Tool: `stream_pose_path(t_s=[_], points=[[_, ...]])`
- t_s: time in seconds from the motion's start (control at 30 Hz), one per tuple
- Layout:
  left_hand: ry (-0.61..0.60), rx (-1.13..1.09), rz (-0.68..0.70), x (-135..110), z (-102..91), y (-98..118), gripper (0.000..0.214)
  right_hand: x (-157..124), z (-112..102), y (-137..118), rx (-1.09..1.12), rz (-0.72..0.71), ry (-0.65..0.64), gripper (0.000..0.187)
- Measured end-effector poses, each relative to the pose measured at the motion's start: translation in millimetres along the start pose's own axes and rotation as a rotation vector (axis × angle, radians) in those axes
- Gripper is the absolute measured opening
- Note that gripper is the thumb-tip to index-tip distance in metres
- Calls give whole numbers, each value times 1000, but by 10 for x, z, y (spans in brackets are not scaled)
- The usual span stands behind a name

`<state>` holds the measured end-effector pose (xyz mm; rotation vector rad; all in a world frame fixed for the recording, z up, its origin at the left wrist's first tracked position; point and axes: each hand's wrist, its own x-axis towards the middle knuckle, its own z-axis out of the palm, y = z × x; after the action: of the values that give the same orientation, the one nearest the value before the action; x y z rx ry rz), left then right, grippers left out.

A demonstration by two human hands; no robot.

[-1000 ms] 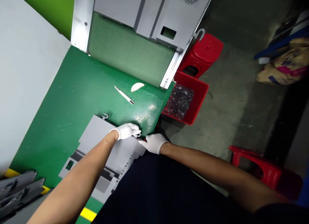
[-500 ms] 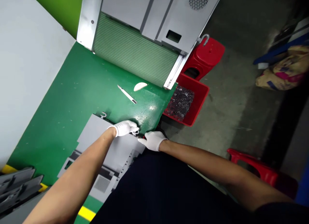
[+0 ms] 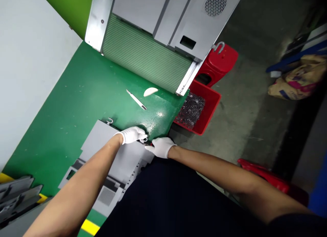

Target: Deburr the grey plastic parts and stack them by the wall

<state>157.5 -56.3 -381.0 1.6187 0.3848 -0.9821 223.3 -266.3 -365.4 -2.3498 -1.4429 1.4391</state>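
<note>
A large grey plastic panel [image 3: 102,141] lies on the green table in front of my body. My left hand [image 3: 132,135], in a white glove, is closed at the panel's far edge, its fingertips on a small grey hook [image 3: 143,139] there. My right hand [image 3: 162,147], also gloved in white, is closed beside that edge around a small tool with red on it [image 3: 151,144]. Most of the tool is hidden by the fingers, so its kind is unclear. Another grey hook [image 3: 109,121] sticks out near the panel's left corner.
A white craft knife [image 3: 136,99] and a pale curved piece [image 3: 150,91] lie on the green table [image 3: 84,90]. Beyond is a green ribbed conveyor [image 3: 145,53] carrying another grey panel [image 3: 140,9]. To the right stand a red bin [image 3: 211,107] of small dark pieces and a red stool [image 3: 222,61].
The camera view has shifted slightly. Both hands stay at the same panel edge, with the right hand a little nearer the left hand's fingertips.
</note>
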Motion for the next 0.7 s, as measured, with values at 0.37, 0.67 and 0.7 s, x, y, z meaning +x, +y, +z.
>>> stream_pose_path(t_s=[0.37, 0.67, 0.7], points=[[104, -100, -4, -101, -94, 15, 47, -3, -86, 147, 32, 23, -8, 82], [271, -69, 243, 157, 201, 909, 43, -400, 353, 427, 688, 355, -29, 84], [286, -64, 325, 158, 169, 974, 46, -435, 413, 428, 737, 379, -16, 83]])
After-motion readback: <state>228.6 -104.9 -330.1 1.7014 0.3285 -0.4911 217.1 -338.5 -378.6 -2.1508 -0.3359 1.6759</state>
